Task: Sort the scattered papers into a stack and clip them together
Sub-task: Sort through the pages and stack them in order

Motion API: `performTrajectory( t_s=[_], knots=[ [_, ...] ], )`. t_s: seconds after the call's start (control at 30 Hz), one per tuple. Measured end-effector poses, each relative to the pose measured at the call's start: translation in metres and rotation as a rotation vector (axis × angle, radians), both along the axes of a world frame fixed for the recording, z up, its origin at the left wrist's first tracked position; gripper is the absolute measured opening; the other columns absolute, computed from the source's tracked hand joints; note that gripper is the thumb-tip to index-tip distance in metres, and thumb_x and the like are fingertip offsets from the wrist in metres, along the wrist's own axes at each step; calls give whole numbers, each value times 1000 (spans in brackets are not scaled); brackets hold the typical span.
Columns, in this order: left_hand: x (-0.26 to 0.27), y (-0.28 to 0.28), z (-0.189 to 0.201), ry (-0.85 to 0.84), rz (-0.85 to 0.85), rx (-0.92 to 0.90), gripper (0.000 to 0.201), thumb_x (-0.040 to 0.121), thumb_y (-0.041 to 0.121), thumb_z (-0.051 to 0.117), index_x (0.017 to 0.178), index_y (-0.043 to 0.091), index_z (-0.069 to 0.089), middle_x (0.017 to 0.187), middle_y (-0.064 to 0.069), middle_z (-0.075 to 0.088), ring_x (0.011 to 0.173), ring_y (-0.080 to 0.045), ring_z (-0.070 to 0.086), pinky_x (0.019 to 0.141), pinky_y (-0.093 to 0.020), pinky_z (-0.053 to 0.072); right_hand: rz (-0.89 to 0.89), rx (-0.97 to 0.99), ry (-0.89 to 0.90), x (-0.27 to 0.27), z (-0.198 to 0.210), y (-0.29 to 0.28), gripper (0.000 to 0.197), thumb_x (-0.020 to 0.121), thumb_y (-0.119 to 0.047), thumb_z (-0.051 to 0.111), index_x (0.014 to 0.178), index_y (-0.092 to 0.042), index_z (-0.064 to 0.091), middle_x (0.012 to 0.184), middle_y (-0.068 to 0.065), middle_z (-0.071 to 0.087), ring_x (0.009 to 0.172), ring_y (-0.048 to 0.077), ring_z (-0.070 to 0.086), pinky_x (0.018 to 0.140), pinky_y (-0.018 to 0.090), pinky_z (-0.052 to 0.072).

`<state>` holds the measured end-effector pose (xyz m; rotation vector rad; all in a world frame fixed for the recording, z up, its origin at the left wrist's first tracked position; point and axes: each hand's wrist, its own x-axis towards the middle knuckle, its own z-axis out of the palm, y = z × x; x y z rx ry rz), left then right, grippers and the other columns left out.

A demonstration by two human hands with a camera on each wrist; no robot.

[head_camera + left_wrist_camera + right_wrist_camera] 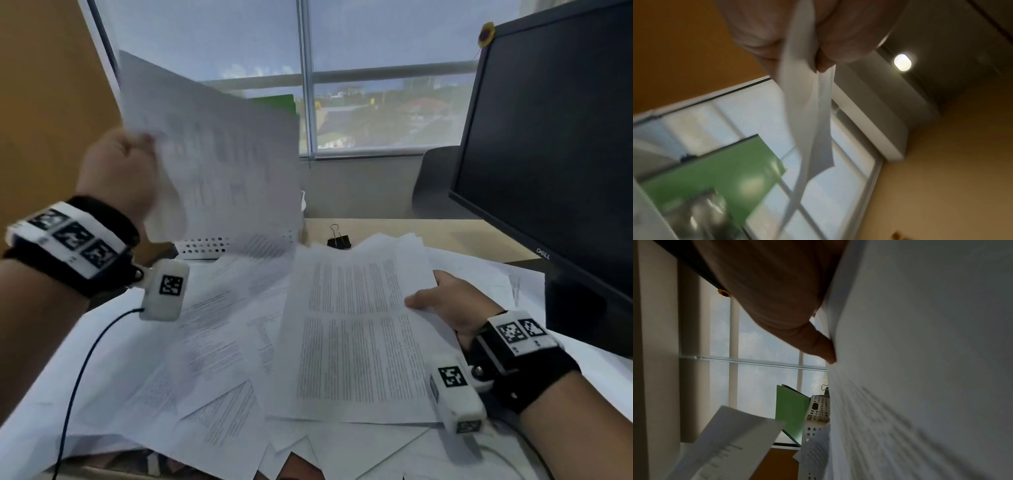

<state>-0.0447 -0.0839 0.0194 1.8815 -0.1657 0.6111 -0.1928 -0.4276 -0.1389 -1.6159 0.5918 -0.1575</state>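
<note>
The left hand [116, 171] is gripping raised sheets [212, 150] by their near-left edge, holding them up in front of the window [387, 85]; the left wrist view is showing two sheets [807, 104] pinched between thumb and fingers, though blur is making any further count uncertain, and the print on them is too smeared to read. Behind the raised sheets one green folder [274, 102] is standing, mostly hidden, and below them one white perforated basket [205, 245] is showing only a strip of its wall. Across the desk [445, 233] the scattered papers [212, 342] are lying overlapped at many angles; their number cannot be counted, since most are covering one another and some are running past the bottom edge of the head view. One black binder clip [339, 240] is standing on the desk just beyond the papers, apart from both hands. The right hand [445, 305] is grasping one printed page [356, 329] at its right edge, thumb on top and fingers hidden beneath; whether more sheets are lying under that page in the grasp cannot be told. At the far right one dark monitor [555, 144] is standing, cut off by the edge, with one small sunflower ornament [487, 34] on its top corner.
</note>
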Motion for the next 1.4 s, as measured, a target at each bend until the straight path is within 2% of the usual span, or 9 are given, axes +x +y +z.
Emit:
performTrajectory(
  t_s=[0.17, 0.3, 0.4, 0.47, 0.6, 0.7, 0.97, 1.27, 1.4],
  knots=[
    [-16, -3, -5, 161, -70, -243, 10, 98, 11, 60, 102, 20, 61, 87, 2, 57, 94, -23, 57, 59, -22, 46, -27, -82, 18, 5, 1, 4, 38, 79, -10, 72, 115, -12, 59, 107, 13, 72, 96, 39, 71, 92, 56, 56],
    [-48, -39, -64, 320, -297, -437, 102, 76, -12, 62, 158, 37, 24, 112, -7, 62, 100, -35, 65, 78, -47, 60, -90, 74, -47, 3, -1, 5, 31, 92, 5, 59, 119, -8, 56, 110, 18, 70, 95, 42, 70, 85, 56, 59],
    [-75, -65, -103, 405, -340, -426, 108, 86, -18, 53, 159, 51, 14, 123, -4, 66, 96, -30, 66, 75, -46, 59, -125, 235, -138, 1, 1, 7, 31, 96, 8, 53, 120, -11, 55, 108, 19, 70, 88, 40, 71, 61, 44, 61],
    [-95, -81, -118, 422, -284, -381, 104, 91, -9, 59, 162, 46, 7, 143, -3, 58, 122, -28, 63, 101, -51, 55, -147, 318, -198, 4, 0, 4, 36, 96, 6, 51, 127, -12, 54, 113, 22, 70, 93, 44, 71, 59, 47, 60],
    [-119, -105, -128, 447, -380, -458, 109, 93, -15, 46, 159, 53, -9, 114, 9, 64, 90, -9, 64, 64, -11, 53, -236, 410, -275, 8, -3, 0, 43, 93, 2, 54, 134, -12, 55, 124, 26, 66, 102, 50, 68, 72, 65, 57],
    [-125, -118, -131, 373, -391, -319, 124, 91, -15, 51, 142, 75, -18, 112, 8, 55, 94, -12, 55, 77, -17, 49, -241, 468, -326, 7, -3, 1, 47, 90, 3, 59, 133, -15, 57, 120, 22, 70, 101, 50, 69, 80, 74, 51],
    [-116, -62, -109, 370, -259, 192, 68, 73, 60, 67, 140, 51, 57, 168, -8, 21, 156, -26, 20, 126, -47, 21, -226, 470, -306, 5, -2, -7, 62, 74, 1, 69, 134, -11, 57, 120, 25, 69, 99, 52, 70, 79, 75, 51],
    [-49, -42, -63, 877, -632, -132, 49, 81, 24, 76, 124, 2, 67, 120, -22, 73, 86, -30, 75, 79, -39, 63, 18, 406, -260, -5, 12, 15, 46, 91, -1, 61, 136, -11, 58, 123, 22, 70, 108, 47, 68, 92, 68, 51],
    [-47, -55, -78, 723, -580, 30, 24, 99, -2, 59, 122, 0, 69, 108, -17, 79, 96, -31, 76, 87, -42, 60, -87, 359, -268, -14, 24, 33, 43, 102, -51, 48, 122, -19, 68, 111, 11, 77, 100, 38, 73, 92, 58, 55]
  ],
)
